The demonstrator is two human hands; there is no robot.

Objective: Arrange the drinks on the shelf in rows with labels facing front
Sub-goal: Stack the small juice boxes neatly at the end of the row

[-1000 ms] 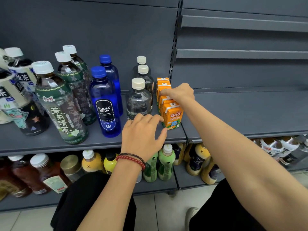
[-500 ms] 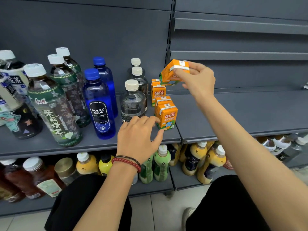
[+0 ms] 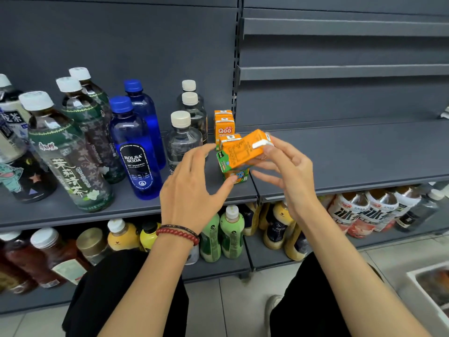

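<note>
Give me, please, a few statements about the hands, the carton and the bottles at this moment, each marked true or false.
1. The right hand holds an orange carton tilted onto its side. True.
2. The left hand has a bare wrist. False: a red bead bracelet sits on that wrist.
3. The label of the front blue bottle reads BOLSA SODA. True.
4. The clear bottles beside the cartons have blue caps. False: their caps are off-white; only the blue bottles have blue caps.
</note>
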